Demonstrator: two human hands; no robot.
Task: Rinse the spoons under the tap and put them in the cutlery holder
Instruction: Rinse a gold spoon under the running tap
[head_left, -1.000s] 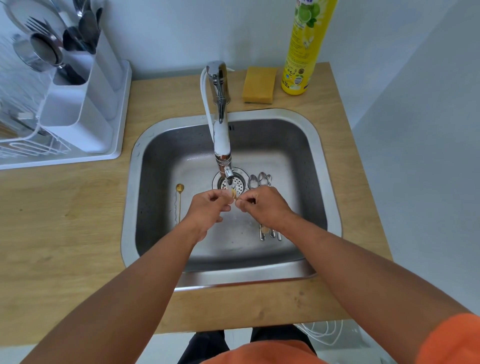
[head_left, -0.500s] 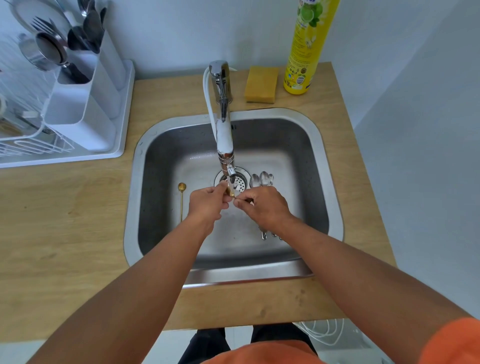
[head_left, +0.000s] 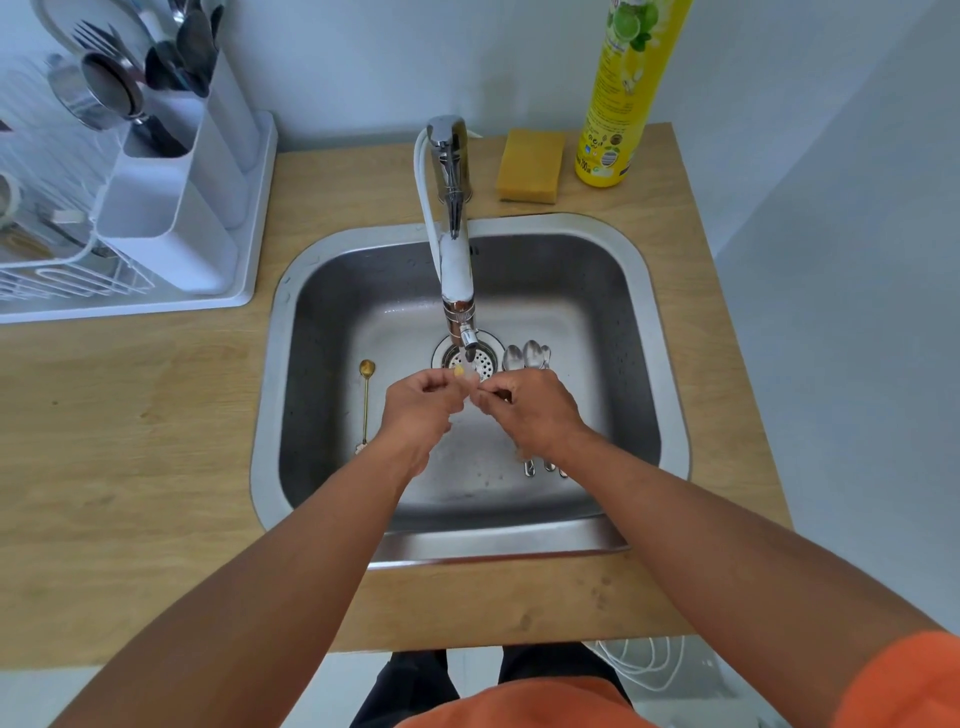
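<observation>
Both hands meet under the chrome tap (head_left: 456, 270): the left hand (head_left: 418, 410) and right hand (head_left: 530, 410) pinch a small gold spoon (head_left: 459, 371) between curled fingertips in the running water. At nine o'clock from them a slim gold spoon (head_left: 366, 400) lies on the brushed steel sink (head_left: 644, 332); silver spoons (head_left: 525, 356) sit at one o'clock. Far off at ten o'clock stands the white plastic cutlery holder (head_left: 171, 208).

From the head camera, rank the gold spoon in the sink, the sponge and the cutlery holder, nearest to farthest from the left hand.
1. Gold spoon, on the sink floor just left of the left hand.
2. Sponge, on the counter behind the sink.
3. Cutlery holder, far left by the rack.
</observation>
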